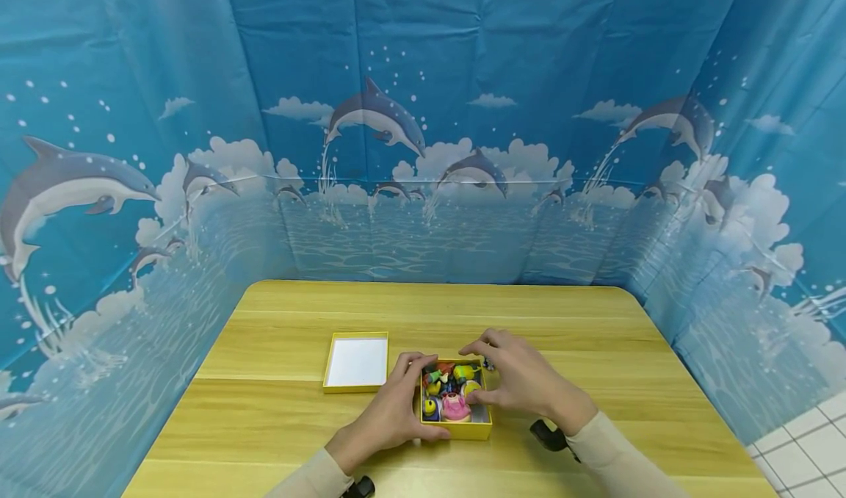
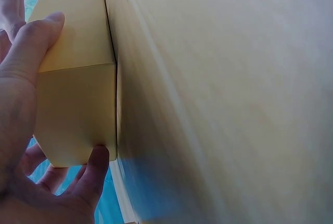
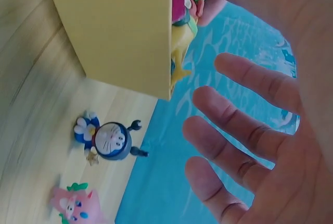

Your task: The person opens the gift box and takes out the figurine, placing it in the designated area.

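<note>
A yellow box [image 1: 471,430] stands on the table, packed with several small colourful toy figurines, among them a pink one [image 1: 454,407] near its front wall. My left hand [image 1: 391,410] grips the box from the left, its thumb pressed on one yellow wall and its fingers around another in the left wrist view. Over the box's right side is my right hand [image 1: 529,380]. Its thumb reaches in at the figurines, while the other fingers [image 3: 250,125] spread apart with nothing between them. Past the box, a blue-and-white cat figurine [image 3: 113,140] and a pink star-shaped figurine [image 3: 78,206] rest on the table.
The yellow lid [image 1: 355,390] lies to the left of the box, its white inside facing up. Dolphin-printed blue curtains [image 1: 423,241] hang behind and at both sides of the wooden table [image 1: 277,432].
</note>
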A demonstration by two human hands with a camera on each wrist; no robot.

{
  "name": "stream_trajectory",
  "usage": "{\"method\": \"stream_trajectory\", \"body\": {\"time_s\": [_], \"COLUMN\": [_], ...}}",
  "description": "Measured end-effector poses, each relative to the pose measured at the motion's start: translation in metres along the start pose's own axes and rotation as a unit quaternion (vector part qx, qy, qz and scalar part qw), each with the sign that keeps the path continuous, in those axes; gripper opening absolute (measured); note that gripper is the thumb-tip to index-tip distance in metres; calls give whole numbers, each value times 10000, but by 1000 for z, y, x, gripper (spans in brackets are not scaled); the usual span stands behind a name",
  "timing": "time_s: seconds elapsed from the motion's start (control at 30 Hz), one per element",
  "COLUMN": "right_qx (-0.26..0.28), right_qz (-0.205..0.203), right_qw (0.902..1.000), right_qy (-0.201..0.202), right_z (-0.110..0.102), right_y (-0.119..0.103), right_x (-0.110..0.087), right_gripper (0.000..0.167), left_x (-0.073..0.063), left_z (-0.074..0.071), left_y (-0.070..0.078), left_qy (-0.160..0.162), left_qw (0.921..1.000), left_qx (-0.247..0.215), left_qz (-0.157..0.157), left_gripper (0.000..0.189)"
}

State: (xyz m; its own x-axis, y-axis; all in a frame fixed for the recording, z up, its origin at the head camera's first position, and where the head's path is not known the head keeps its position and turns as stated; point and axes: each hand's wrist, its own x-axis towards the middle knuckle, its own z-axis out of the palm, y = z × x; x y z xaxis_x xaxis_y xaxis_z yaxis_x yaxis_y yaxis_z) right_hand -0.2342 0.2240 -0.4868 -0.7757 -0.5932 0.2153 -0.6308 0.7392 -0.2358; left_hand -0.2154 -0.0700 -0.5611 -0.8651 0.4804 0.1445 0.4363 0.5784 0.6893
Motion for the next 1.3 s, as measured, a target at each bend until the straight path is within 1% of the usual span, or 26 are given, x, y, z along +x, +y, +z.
{"method": "stream_trajectory", "body": {"time_s": [0.2, 0.37, 0.5, 0.63, 0.9, 1.13, 1.3], "right_qx": [-143, -120, -24, 50, -27, -112, -93], "right_qz": [-17, -33, 3, 3, -20, 23, 77], "right_qw": [9999, 9999, 10000, 10000, 10000, 9999, 9999], "right_qy": [-5, 70, 27, -6, 34, -27, -88], "right_z": [5, 9, 10, 12, 17, 19, 20], "right_y": [-6, -9, -11, -11, -13, -12, -12], "right_x": [7, 12, 15, 18, 24, 26, 26], "right_gripper": [62, 48, 37, 30, 27, 25, 24], "left_x": [0, 1, 1, 1, 0, 1, 1], "left_z": [0, 0, 0, 0, 0, 1, 1], "left_y": [0, 0, 0, 0, 0, -1, -2], "left_qy": [-9, 4, -6, -39, -20, -61, -62], "left_qw": [10000, 10000, 10000, 9999, 10000, 9999, 9999], "left_qx": [3, -32, -41, -54, 40, 27, 4], "left_qz": [-41, -51, -71, -109, -19, -105, -104], "left_gripper": [125, 125, 125, 125, 124, 125, 125]}}
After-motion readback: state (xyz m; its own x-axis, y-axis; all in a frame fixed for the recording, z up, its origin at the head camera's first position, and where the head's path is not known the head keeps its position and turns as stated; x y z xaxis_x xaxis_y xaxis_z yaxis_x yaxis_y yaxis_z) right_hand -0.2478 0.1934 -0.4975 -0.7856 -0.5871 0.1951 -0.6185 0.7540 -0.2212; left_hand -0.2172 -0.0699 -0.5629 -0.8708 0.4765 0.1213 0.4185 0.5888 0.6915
